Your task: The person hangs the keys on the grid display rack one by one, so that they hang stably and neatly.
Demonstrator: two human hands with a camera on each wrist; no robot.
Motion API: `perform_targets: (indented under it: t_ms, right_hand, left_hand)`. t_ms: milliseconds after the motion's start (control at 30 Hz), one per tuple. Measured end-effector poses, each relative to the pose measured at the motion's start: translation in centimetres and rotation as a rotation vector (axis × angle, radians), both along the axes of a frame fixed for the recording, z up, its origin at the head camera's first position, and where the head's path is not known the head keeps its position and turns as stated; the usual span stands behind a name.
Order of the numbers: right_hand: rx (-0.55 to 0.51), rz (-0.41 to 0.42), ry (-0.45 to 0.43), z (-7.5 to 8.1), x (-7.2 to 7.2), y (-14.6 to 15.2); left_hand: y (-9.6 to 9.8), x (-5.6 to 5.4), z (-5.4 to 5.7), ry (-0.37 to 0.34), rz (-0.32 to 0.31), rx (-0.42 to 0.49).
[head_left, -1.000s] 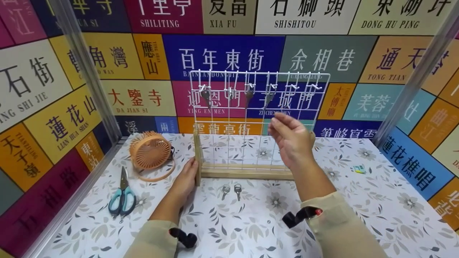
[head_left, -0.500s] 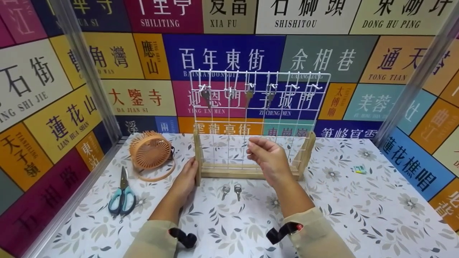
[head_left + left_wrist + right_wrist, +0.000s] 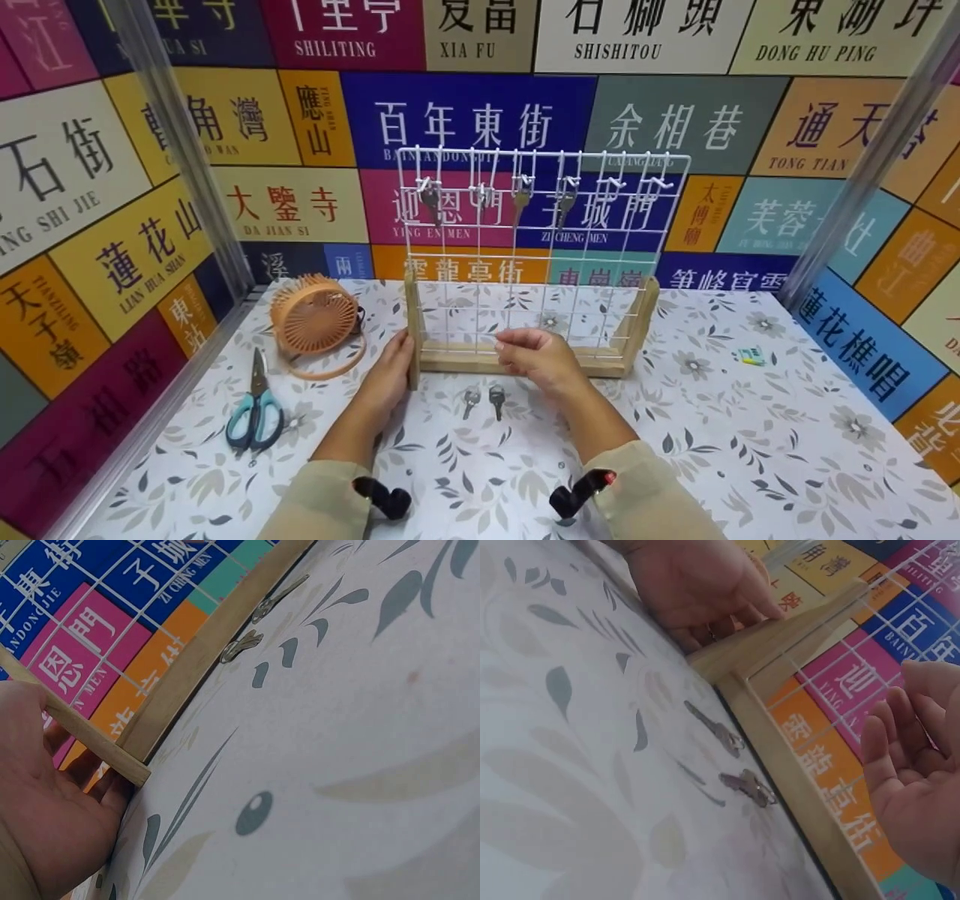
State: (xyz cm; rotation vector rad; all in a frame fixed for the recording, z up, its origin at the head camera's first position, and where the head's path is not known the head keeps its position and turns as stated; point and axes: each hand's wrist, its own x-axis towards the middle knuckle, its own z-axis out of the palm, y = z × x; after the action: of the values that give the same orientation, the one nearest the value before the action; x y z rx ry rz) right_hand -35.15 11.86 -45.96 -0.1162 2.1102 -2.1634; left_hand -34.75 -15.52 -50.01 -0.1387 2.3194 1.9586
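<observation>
A white wire grid rack in a wooden stand (image 3: 450, 363) stands upright before me. My left hand (image 3: 384, 375) holds its left wooden post (image 3: 97, 739), thumb on one side and fingers on the other. Several keys (image 3: 430, 202) hang from hooks along the grid's upper part; the two rightmost hooks (image 3: 613, 184) bear none. Two silver keys, a left one (image 3: 471, 403) and a right one (image 3: 496, 403), lie on the table in front of the base. Above and behind them hovers my right hand (image 3: 544, 360), empty, fingers loosely bent, thumb near the index finger.
An orange fan (image 3: 315, 319) stands left of the rack. Scissors with teal and dark handles (image 3: 255, 420) lie nearer me on the left. A small green and white packet (image 3: 751, 355) is at the right. Lettered panels (image 3: 480, 112) close off the back behind a floral tabletop (image 3: 750, 450).
My right hand has come down and left from near the grid's upper right to just above the two loose keys. The left hand has stayed on the post.
</observation>
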Motion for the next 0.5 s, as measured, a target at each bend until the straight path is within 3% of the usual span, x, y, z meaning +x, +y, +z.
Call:
perform_targets:
  t_ms: [233, 500]
  right_hand:
    - [0.128, 0.03, -0.063, -2.6, -0.8, 0.6]
    - [0.268, 0.106, -0.041, -3.9, -0.8, 1.2]
  left_hand:
    - [0.0, 0.1, 0.1, -0.004, 0.009, -0.021]
    - [0.0, 0.2, 0.3, -0.018, 0.02, -0.046]
